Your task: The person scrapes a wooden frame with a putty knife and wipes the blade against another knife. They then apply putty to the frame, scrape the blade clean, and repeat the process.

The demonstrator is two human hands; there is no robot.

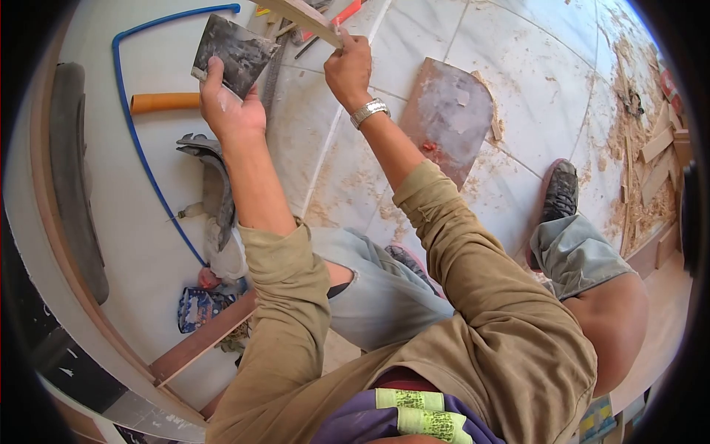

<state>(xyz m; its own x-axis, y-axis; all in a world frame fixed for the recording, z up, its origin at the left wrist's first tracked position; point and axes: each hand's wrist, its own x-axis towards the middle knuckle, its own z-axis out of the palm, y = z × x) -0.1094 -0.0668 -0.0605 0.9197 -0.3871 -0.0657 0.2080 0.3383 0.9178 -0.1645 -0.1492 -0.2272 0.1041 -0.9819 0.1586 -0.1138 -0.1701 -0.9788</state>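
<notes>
My left hand [231, 103] is closed on a dark, square flat plate [234, 53] smeared with pale paste, the thumb lying across its face. Pale smudges mark the palm. My right hand [350, 70], a metal watch on its wrist, grips the near end of a light wooden strip [305, 20], which runs out past the top edge. The two hands are apart, with the plate left of the strip. Beneath the right forearm, on the tiled floor, lies a board [451, 111] coated with whitish powder or paste and a small reddish lump.
Left of my hands are a blue hacksaw-like frame [127, 96], an orange tube [164, 102] and a dark curved piece [216, 192]. Red-handled tools [325, 22] lie near the top. Wood shavings and offcuts [654, 152] cover the right side. My shoe [560, 191] rests on the tiles [540, 74].
</notes>
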